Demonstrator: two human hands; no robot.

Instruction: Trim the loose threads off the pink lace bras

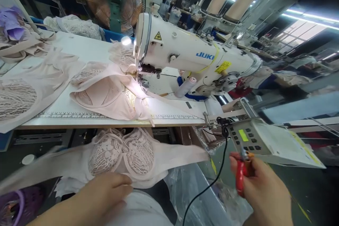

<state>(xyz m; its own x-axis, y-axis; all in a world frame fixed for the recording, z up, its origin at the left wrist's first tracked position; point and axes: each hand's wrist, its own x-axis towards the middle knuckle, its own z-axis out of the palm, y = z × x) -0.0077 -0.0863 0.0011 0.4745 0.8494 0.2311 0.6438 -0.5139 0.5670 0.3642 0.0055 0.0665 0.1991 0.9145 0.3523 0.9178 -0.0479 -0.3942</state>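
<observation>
Below the sewing machine [190,46] lies the lace bra [140,157], my left hand [106,190] at its lower edge, grip too hidden to tell, my right hand [261,185] clenching a blurred red-handled tool [239,179].

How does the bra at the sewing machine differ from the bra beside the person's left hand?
Place: the machine-side bra lies on the white table, while the hand-side bra is past the table's front edge, nearer the person.
Pose: the machine-side bra looks partly folded; the hand-side bra spreads wide to both sides.
Look: the machine-side bra mostly shows a smooth cup interior, the hand-side bra its lacy front.
Shared: both are pale pinkish beige.
</observation>
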